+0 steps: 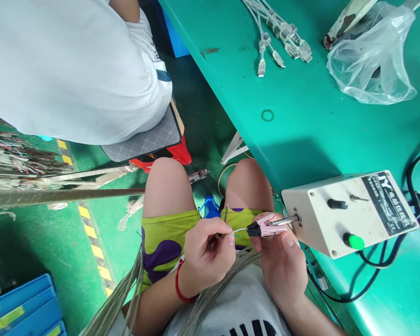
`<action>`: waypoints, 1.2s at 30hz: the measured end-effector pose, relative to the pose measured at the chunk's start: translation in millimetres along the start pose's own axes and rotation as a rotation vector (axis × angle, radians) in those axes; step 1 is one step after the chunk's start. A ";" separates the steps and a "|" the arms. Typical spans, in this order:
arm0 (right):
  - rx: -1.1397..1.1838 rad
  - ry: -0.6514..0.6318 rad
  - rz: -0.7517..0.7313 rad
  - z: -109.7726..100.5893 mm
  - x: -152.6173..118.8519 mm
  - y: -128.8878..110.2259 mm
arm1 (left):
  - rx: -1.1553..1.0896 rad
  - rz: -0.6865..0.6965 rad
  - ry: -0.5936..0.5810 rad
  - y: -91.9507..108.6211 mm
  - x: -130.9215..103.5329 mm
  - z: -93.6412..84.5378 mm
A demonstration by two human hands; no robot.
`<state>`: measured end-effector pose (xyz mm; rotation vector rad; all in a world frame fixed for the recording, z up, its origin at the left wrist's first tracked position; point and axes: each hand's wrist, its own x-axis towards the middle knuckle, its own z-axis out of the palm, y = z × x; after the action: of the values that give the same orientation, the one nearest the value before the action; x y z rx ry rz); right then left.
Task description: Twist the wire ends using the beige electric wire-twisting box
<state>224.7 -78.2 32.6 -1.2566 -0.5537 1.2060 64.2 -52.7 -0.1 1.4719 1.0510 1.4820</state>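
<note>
Left hand (206, 254): fingertips pressed together on thin wire ends (236, 232), held over the lap. Right hand (282, 261): thumb and fingers pinching a pink clip (266, 226) with a black tip, mounted on a metal shaft (287, 220). Shaft projects from a white box machine (346, 214) at the green table (301, 126) edge. Grey cable bundle (210, 298) crosses the lap. Further off on the table: connector cables (283, 37), clear plastic bag (374, 56). Another person in a white shirt (70, 70) sits to the left.
</note>
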 end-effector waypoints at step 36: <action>0.035 -0.091 0.184 4.0 -4.6 -0.2 | 0.071 0.028 -0.046 6.2 8.5 12.5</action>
<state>219.8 -80.6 35.2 -1.2482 -0.4889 1.4263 76.6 -46.6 8.6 1.5685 1.0686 1.4368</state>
